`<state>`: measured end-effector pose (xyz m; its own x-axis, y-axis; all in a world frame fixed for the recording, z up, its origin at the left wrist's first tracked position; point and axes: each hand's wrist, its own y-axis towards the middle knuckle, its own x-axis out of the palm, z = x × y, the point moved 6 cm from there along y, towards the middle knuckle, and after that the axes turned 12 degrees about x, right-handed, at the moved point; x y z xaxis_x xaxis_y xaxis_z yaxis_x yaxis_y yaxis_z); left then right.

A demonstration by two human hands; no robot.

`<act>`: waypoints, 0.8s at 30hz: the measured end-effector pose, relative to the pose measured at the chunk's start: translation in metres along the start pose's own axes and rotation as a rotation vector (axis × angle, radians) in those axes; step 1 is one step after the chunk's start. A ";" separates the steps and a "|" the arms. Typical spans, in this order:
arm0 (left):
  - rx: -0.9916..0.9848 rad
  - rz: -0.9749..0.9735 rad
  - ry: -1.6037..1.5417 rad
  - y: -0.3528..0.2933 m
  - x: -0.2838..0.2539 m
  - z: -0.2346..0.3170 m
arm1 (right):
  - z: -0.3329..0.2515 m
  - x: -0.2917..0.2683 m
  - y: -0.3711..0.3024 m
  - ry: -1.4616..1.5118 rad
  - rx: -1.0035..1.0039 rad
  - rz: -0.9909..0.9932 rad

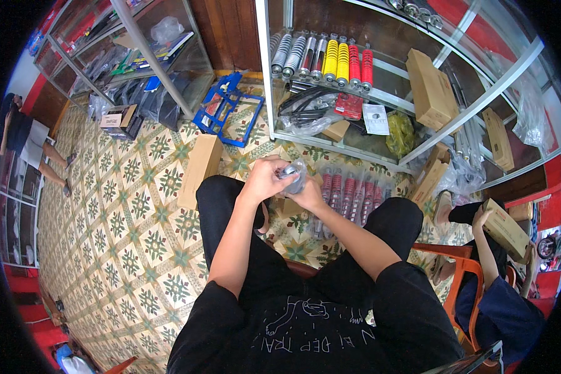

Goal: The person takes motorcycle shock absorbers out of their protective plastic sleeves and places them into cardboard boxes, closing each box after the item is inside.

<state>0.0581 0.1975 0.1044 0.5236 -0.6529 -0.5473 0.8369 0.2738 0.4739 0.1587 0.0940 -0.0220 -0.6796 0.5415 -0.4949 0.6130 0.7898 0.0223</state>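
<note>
Between my knees, both hands are closed around a grey metal part (296, 181) in clear plastic, with a shiny rounded end facing up. My left hand (265, 180) grips it near that end, thumb over the top. From the other side my right hand (308, 196) wraps its lower part; the fingers there are partly hidden. The part points toward me, so its full length does not show. Beyond my right hand, several red shock absorbers (358, 196) in clear plastic lie in a row on the floor.
A long cardboard box (201, 171) stands by my left knee. Ahead, a glass-shelved cabinet (330, 144) holds more shock absorbers (330, 60) and boxes. A blue metal frame (227, 112) leans beside it. At right, a seated person (495, 305) holds a cardboard box (507, 229).
</note>
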 end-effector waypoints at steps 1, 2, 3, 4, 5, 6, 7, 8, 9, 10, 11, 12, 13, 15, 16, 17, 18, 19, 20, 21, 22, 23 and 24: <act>0.008 0.004 0.001 -0.001 0.001 -0.004 | 0.003 0.002 0.003 -0.034 -0.016 -0.054; 0.016 0.007 0.002 -0.001 0.002 -0.007 | 0.007 -0.001 0.005 -0.036 -0.017 -0.053; 0.012 0.006 0.006 -0.003 0.001 -0.012 | 0.002 0.000 0.005 -0.050 -0.069 -0.072; 0.025 0.003 0.035 -0.005 0.001 -0.016 | -0.003 0.001 0.003 -0.065 -0.120 -0.090; 0.038 0.000 0.064 -0.007 0.001 -0.019 | -0.004 0.000 0.001 -0.061 -0.120 -0.094; 0.037 0.000 0.067 -0.009 0.004 -0.022 | -0.001 0.000 0.000 -0.146 -0.080 -0.094; 0.002 -0.002 0.090 -0.012 0.009 -0.027 | 0.000 -0.001 0.000 -0.232 -0.040 -0.093; -0.034 -0.004 0.113 -0.015 0.014 -0.031 | 0.003 0.001 0.000 -0.230 -0.042 -0.094; -0.026 -0.005 0.111 -0.013 0.023 -0.034 | 0.014 0.002 0.001 -0.251 -0.042 -0.092; -0.061 0.022 0.151 -0.016 0.028 -0.039 | 0.015 0.005 0.002 -0.267 -0.045 -0.097; -0.096 0.049 0.191 -0.018 0.032 -0.044 | 0.017 0.004 0.002 -0.265 -0.048 -0.097; -0.126 0.099 0.201 -0.021 0.034 -0.045 | 0.019 0.006 0.003 -0.319 0.009 -0.146; -0.127 0.099 0.204 -0.023 0.036 -0.047 | 0.021 0.008 0.003 -0.373 0.066 -0.195; -0.180 0.059 0.269 -0.027 0.041 -0.055 | 0.015 0.007 0.004 -0.304 0.043 -0.204; -0.179 0.058 0.271 -0.029 0.044 -0.058 | 0.012 0.006 0.004 -0.238 0.021 -0.213; -0.200 0.028 0.279 -0.031 0.047 -0.062 | 0.011 0.006 0.005 -0.236 0.020 -0.212; -0.219 -0.004 0.286 -0.031 0.050 -0.063 | 0.013 0.005 0.005 -0.250 0.039 -0.217; -0.216 -0.007 0.287 -0.031 0.052 -0.063 | 0.016 0.005 0.005 -0.264 0.059 -0.221; -0.249 -0.050 0.298 -0.032 0.055 -0.066 | 0.017 0.004 0.005 -0.261 0.060 -0.217; -0.286 -0.094 0.306 -0.034 0.058 -0.069 | 0.019 0.005 0.006 -0.278 0.083 -0.239; -0.286 -0.096 0.306 -0.035 0.060 -0.070 | 0.021 0.006 0.006 -0.293 0.107 -0.262; -0.272 -0.137 0.363 -0.036 0.064 -0.070 | 0.022 0.005 0.006 -0.292 0.109 -0.261; -0.259 -0.176 0.422 -0.039 0.068 -0.072 | 0.022 0.006 0.006 -0.279 0.103 -0.279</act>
<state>0.0728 0.1931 -0.0008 0.3460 -0.3784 -0.8586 0.9018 0.3865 0.1931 0.1670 0.0954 -0.0436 -0.6988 0.2008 -0.6866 0.4678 0.8544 -0.2263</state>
